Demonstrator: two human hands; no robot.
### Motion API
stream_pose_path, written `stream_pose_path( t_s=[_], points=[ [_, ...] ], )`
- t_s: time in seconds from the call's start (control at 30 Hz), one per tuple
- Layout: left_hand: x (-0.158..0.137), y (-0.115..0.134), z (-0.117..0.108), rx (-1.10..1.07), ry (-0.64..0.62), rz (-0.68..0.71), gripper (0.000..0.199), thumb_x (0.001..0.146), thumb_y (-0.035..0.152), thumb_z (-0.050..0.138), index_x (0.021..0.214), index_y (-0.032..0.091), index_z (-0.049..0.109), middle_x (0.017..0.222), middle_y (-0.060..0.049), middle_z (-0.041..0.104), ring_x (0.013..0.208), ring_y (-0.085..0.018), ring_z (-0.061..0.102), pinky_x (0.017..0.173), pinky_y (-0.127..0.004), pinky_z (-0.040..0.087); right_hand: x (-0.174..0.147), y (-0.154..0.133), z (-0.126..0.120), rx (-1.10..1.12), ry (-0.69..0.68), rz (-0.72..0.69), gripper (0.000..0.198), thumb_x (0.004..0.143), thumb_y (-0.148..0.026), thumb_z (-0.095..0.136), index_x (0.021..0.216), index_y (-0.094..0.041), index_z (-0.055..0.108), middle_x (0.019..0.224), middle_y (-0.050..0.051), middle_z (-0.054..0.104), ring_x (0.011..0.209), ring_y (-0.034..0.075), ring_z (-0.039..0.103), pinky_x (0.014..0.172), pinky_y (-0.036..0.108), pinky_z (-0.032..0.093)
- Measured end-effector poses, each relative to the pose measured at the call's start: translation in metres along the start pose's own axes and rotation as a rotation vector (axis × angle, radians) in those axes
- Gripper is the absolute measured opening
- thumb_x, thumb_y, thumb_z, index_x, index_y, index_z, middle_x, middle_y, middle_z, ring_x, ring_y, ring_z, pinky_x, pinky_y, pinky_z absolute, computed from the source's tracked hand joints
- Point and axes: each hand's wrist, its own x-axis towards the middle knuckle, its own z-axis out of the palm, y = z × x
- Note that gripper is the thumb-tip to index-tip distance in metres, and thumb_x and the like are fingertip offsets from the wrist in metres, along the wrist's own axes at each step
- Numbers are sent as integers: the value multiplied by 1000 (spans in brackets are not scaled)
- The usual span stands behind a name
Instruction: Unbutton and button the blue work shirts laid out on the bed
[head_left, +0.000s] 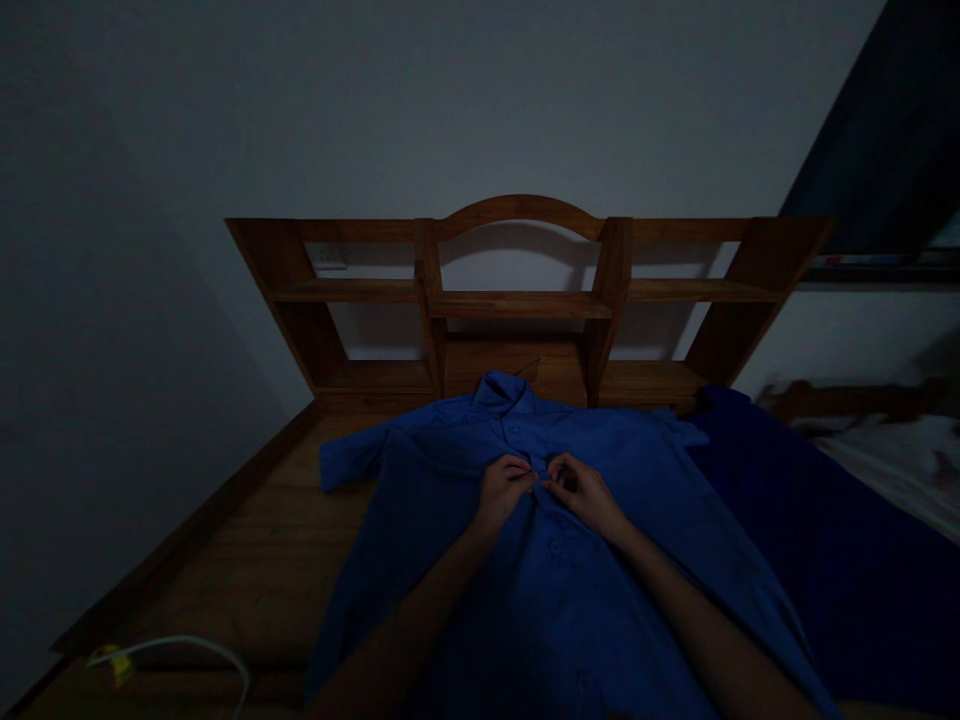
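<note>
A blue short-sleeved shirt (637,470) lies spread with its front up and its collar at the far end. Buttons run down its front placket; the collar end looks fastened. My left hand (507,490) pinches the placket edge at chest height. Close beside it, my right hand (581,490) is also closed on the placket, thumb and fingertips together. The fingertips nearly meet over the placket, and a button there is too dark and small to make out. Below the hands a button (555,547) shows on the cloth.
The shirt rests on a wooden surface (277,540). A wooden shelf unit (521,305) stands behind it against the wall. Dark blue cloth (810,520) covers the right side. At the lower left lies a pale cable (187,640) with a yellow tag (120,665).
</note>
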Motion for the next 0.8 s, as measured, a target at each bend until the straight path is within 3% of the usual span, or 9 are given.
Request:
stream_pose_path(
  t_s=[0.47, 0.8],
  points=[
    [3, -5, -2, -3, -10, 9, 21, 59, 20, 71, 75, 14, 59, 65, -1, 62, 56, -11, 59, 55, -21, 47, 1, 5, 2, 1, 3, -4, 14, 80, -29, 59, 89, -21, 51, 80, -2, 57, 64, 10, 53, 58, 21, 40],
    [-1, -6, -2, -100, -15, -86, 27, 57, 22, 73, 78, 14, 59, 71, -3, 62, 59, -13, 61, 59, -25, 50, -1, -4, 1, 2, 17, 14, 18, 83, -37, 54, 89, -20, 53, 79, -1, 57, 65, 10, 52, 59, 22, 40]
  ],
)
